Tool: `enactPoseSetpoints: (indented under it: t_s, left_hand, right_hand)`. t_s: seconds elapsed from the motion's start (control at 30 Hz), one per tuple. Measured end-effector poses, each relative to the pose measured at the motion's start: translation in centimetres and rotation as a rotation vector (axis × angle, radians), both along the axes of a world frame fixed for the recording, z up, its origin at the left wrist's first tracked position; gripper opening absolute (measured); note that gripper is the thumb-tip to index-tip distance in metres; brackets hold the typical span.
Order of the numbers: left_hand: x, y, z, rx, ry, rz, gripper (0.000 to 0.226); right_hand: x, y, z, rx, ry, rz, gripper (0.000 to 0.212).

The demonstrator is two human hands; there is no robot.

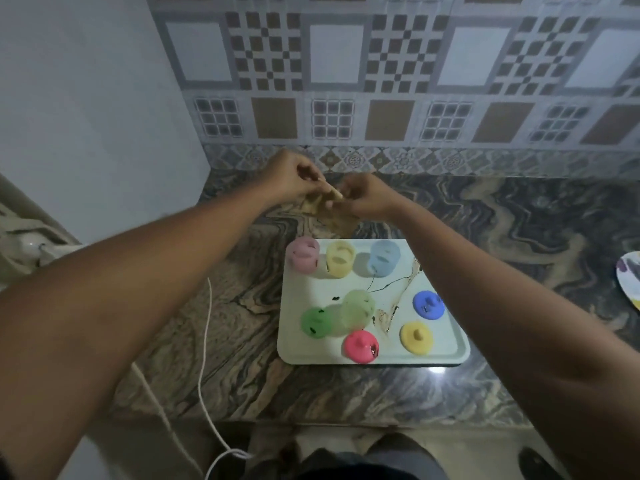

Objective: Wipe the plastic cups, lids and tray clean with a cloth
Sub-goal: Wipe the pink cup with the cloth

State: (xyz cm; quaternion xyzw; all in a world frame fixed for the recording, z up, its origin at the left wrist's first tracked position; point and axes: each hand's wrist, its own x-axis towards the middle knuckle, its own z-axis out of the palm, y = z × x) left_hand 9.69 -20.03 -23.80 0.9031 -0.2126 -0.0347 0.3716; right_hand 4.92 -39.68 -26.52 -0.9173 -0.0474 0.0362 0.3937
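Cloth (317, 206): 1 tan piece, bunched, being held above the desk (502, 237) just beyond the tray's far edge, between both hands.

1. White cable (204, 323): running across the desk's left part and dropping over the near edge.
2. Left hand (294, 178): fingers curling in and pinching the cloth's left end.
3. Right hand (363, 199): fingers curling in and pinching the cloth's right end, almost touching the left hand.
4. Tray (308, 289): pale, rectangular, lying flat on the desk under the right forearm, carrying dark streaks and tan smears near its middle.
5. Far row on the tray: pink cup (303, 254), yellow cup (340, 259) and blue cup (384, 258), 3 standing side by side, apart.
6. Near part of the tray: green lid (315, 322) lying just beside the green cup (356, 308), which is leaning; whether it is lying fully on its side, I cannot tell. Pink lid (361, 345) is sitting at the near rim, then yellow lid (416, 337), with blue lid (428, 304) behind it.
7. Patterned plate (630, 278): showing partly at the right edge, well apart from the tray.
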Motion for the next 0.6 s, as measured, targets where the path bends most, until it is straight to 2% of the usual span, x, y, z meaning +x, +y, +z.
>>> enactPoseSetpoints:
  t_s: [0.1,0.2,0.27,0.37,0.43,0.53,0.6]
  left_hand:
    - [-0.3,-0.7,0.0,0.000,0.013,-0.067,0.029]
    - [-1.0,-0.4,-1.3,-0.097,-0.075,0.027,0.032]
    - [-1.7,0.5,-3.1,0.062,-0.119,-0.046,0.029]
    - [-2.8,1.6,-6.8,0.520,-0.038,-0.243,0.032]
    - [-3.1,1.7,-8.9,0.598,0.004,-0.260,0.029]
    - [-3.6,1.3,-10.1,0.627,-0.096,-0.231,0.025]
    - [-3.7,1.3,-10.3,0.663,-0.153,-0.205,0.027]
  right_hand:
    - [-0.7,0.3,-0.7,-0.046,0.050,-0.034,0.009]
    - [-1.4,-0.3,-1.7,-0.033,0.096,-0.091,0.022]
    - [-1.8,-1.1,-2.5,0.131,0.154,-0.190,0.029]
    - [-2.3,-1.8,-3.5,0.342,0.215,-0.277,0.029]
    - [-2.3,-1.9,-4.0,0.391,0.228,-0.287,0.025]
    - [-2.6,-1.8,-4.2,0.383,0.240,-0.294,0.007]
    - [-2.6,-1.7,-4.1,0.399,0.258,-0.283,0.010]
